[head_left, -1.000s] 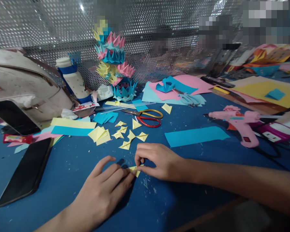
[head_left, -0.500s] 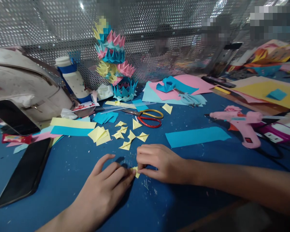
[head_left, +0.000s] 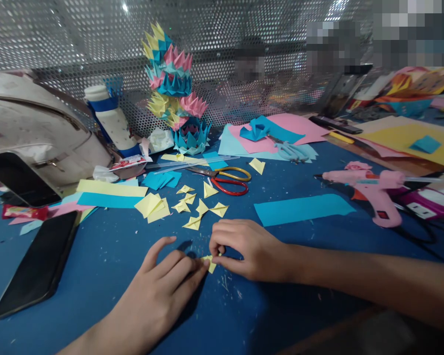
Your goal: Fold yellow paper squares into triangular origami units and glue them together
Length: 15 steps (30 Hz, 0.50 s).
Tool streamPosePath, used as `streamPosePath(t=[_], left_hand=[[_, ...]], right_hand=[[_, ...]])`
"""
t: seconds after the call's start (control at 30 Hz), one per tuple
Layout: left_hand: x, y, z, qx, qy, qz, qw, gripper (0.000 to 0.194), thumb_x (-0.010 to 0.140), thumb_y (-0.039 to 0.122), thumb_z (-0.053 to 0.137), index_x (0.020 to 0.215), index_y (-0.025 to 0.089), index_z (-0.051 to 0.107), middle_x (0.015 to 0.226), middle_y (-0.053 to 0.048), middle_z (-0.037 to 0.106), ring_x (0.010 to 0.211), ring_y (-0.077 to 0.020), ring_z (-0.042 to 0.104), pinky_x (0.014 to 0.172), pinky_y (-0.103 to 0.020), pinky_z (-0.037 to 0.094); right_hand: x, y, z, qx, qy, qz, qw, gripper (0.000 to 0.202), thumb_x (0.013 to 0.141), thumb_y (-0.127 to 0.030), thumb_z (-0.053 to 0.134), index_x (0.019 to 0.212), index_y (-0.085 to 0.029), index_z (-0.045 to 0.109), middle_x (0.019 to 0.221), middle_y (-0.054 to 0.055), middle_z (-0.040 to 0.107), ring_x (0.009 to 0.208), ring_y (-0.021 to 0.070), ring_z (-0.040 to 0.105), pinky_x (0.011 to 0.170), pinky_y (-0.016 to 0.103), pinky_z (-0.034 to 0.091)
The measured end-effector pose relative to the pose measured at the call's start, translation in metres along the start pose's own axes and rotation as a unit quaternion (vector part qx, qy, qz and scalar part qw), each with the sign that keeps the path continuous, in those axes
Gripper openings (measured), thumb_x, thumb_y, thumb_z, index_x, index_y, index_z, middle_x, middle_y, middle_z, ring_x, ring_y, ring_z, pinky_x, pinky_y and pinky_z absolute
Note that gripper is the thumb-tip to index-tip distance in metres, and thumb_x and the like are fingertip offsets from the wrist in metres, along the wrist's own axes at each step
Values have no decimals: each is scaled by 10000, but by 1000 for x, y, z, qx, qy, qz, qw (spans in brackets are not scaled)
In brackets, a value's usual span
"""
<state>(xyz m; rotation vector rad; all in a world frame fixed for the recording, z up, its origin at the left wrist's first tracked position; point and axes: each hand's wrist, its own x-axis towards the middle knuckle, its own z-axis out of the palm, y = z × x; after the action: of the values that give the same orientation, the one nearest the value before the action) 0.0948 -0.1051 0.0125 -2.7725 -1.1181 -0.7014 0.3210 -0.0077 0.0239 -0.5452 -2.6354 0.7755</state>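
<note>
I can read no words, numbers or brand names on my counter (head_left: 74,291). The red wrapper (head_left: 25,212) at far left carries marks too blurred to make out. Behind it, the white bottle (head_left: 113,123) has small, unclear marks, and the purple item (head_left: 429,203) at far right shows white patches without legible letters.

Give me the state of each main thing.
Yellow paper: partly covered
Left hand: fingertips on that paper
Right hand: curled, at that paper
Yellow triangles: folded, loose
Red-and-yellow scissors: lying down
Pale-blue scissors: lying down
Flat phone: screen dark
Tilted phone: screen dark
Bottle: capped
Glue gun: lying down, power unclear
Paper tower: standing
</note>
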Motion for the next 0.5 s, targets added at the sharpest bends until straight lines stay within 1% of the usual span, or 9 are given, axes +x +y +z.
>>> streamPosePath(t=[0.23, 0.5], left_hand=[[-3, 0, 3, 8, -3, 0, 1000, 331, 1070, 202, 396, 1293, 148, 633, 993, -24, 696, 937, -171, 577, 1205, -438, 92], [-1, 3, 1, 42, -6, 13, 999, 361, 1074, 188, 346, 1269, 118, 642, 980, -42, 685, 930, -180, 573, 1205, -443, 83]], right_hand=[[0, 0, 2, 5, 0, 2, 1000, 128, 916, -225, 615, 815, -174, 555, 803, -22, 561, 757, 112, 490, 707, 250, 327], [-1, -1, 3, -12, -8, -3, 1000, 106, 879, -182, 609, 821, -177, 520, 812, -22, 548, 758, 117, 480, 706, 261, 324]])
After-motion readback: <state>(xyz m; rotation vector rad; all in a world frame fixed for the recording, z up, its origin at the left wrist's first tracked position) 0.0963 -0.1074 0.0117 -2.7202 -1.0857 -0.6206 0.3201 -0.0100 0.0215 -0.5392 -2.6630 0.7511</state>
